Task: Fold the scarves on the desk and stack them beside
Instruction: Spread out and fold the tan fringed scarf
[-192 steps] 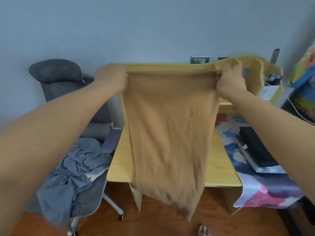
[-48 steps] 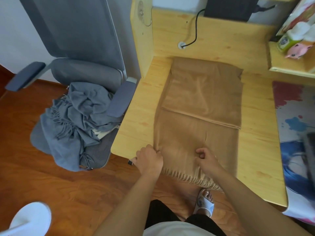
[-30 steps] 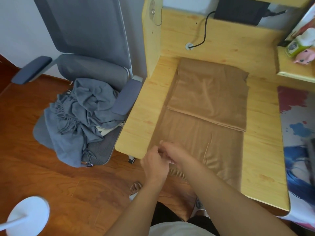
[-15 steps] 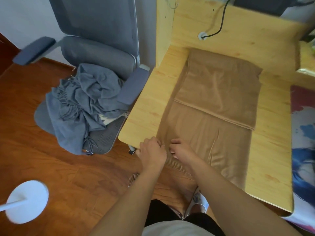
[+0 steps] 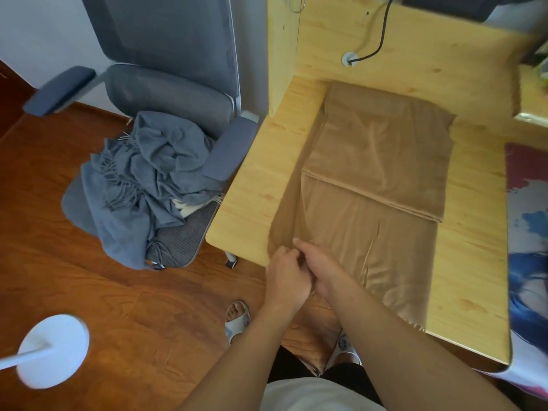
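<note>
At the near left corner of the pale wooden tabletop (image 5: 255, 185), both hands, left hand (image 5: 286, 277) and right hand (image 5: 321, 269), together pinch the flat tan woven scarf (image 5: 373, 179); a crumpled grey fringed scarf (image 5: 139, 179) fills the grey office chair (image 5: 166, 84) leftward.

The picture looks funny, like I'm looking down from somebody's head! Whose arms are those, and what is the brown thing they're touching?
You guessed right: the camera sits on a person's head and looks down, so you see that person's own two arms. There is no robot here.

The brown thing is a tan scarf spread on a wooden desk. Its far half is already folded over on itself. The left hand and the right hand are close together at the scarf's near left corner, by the desk edge, and both seem to be pinching the cloth there.

Beside the desk is a grey office chair with a crumpled blue-grey scarf heaped on its seat, not folded yet. Below you can see the person's feet in slippers on the wooden floor.
</note>
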{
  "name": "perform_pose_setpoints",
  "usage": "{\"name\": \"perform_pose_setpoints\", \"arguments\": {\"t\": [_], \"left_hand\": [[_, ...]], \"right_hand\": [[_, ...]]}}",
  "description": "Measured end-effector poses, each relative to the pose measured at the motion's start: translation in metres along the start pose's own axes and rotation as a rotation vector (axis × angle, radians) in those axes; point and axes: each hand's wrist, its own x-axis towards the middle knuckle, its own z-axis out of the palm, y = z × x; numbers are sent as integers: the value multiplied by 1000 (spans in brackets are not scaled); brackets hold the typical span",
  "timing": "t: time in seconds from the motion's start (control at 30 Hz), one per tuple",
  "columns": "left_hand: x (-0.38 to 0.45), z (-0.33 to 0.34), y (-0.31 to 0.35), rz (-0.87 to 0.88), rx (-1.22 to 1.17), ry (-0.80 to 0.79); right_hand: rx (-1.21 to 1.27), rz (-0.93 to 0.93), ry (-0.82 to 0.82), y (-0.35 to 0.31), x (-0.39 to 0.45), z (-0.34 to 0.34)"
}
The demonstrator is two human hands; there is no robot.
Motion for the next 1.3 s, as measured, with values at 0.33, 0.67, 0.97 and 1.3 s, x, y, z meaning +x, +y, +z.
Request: {"name": "perform_pose_setpoints", "arguments": {"t": [0.33, 0.67, 0.97, 1.3], "left_hand": [[-1, -12, -31, -257, -279, -89], [45, -42, -1, -279, -342, -223], [68, -43, -13, -589, -552, -289], [69, -39, -13, -509, -626, -301]], "right_hand": [[-81, -8, 136, 3, 9, -9], [-63, -13, -8, -9, -15, -4], [-190, -200, 285, -17, -28, 6], [-91, -119, 256, -8, -35, 31]]}}
